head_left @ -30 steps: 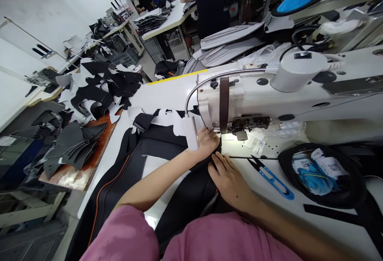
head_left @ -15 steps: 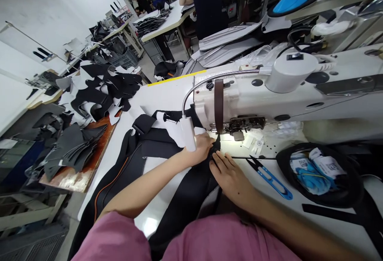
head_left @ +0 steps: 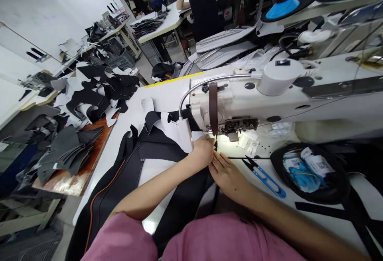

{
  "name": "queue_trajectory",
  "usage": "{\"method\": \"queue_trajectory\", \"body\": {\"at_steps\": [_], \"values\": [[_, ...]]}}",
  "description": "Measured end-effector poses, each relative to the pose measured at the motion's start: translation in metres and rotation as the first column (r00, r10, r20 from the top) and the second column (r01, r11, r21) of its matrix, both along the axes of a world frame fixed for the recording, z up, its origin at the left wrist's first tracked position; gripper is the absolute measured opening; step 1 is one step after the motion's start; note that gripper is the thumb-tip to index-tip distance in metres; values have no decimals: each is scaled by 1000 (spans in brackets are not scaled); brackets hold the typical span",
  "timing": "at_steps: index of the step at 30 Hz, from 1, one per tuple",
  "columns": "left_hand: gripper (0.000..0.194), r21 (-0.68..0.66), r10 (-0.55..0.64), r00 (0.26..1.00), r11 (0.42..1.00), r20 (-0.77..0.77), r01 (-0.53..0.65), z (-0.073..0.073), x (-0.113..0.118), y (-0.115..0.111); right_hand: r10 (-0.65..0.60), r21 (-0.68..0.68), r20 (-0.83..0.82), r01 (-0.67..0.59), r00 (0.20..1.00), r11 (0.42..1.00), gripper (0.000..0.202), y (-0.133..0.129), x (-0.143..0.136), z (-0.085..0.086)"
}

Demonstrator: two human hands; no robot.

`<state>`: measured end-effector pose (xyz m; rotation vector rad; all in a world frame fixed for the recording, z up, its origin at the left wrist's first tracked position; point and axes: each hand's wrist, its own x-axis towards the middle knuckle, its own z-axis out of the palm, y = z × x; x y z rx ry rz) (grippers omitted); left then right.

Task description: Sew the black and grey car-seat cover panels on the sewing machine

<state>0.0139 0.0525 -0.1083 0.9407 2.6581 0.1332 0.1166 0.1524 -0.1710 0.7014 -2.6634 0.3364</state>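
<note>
Hands, two, press flat and open on one black fabric panel (head_left: pixel 167 151): left hand (head_left: pixel 203 151); right hand (head_left: pixel 229 175); one blue snips (head_left: pixel 265 177) nearby.

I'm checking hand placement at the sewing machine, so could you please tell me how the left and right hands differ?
The left hand lies curled beside the needle area, while the right hand lies flatter, nearer the person. The left sits beside the small white lamp; the right is nearer the blue snips. Both press on the black fabric.

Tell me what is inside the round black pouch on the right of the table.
The black pouch lies open, holding white printed labels and a blue bundle with a yellow thread. Anything beneath these is covered.
</note>
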Motion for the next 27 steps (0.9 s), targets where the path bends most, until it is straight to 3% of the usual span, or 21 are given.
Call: {"method": "queue_trajectory", "body": {"at_steps": [3, 13, 21, 27], "values": [[17, -58, 19, 999, 998, -34, -20, 2, 2, 5, 9, -29, 20, -9, 1000, 1000, 35, 2, 1, -1], [22, -30, 5, 997, 1000, -71, -8, 6, -1, 0, 54, -80, 70, -48, 996, 996, 49, -2, -2, -10], [19, -43, -71, 985, 997, -157, 65, -11, -4, -6, 83, -103, 146, -69, 986, 992, 57, -2, -3, -7], [19, -92, -83, 985, 993, -153, 69, -10, -2, -4, 97, -124, 156, -78, 983, 989, 59, -2, -1, -8]]}}
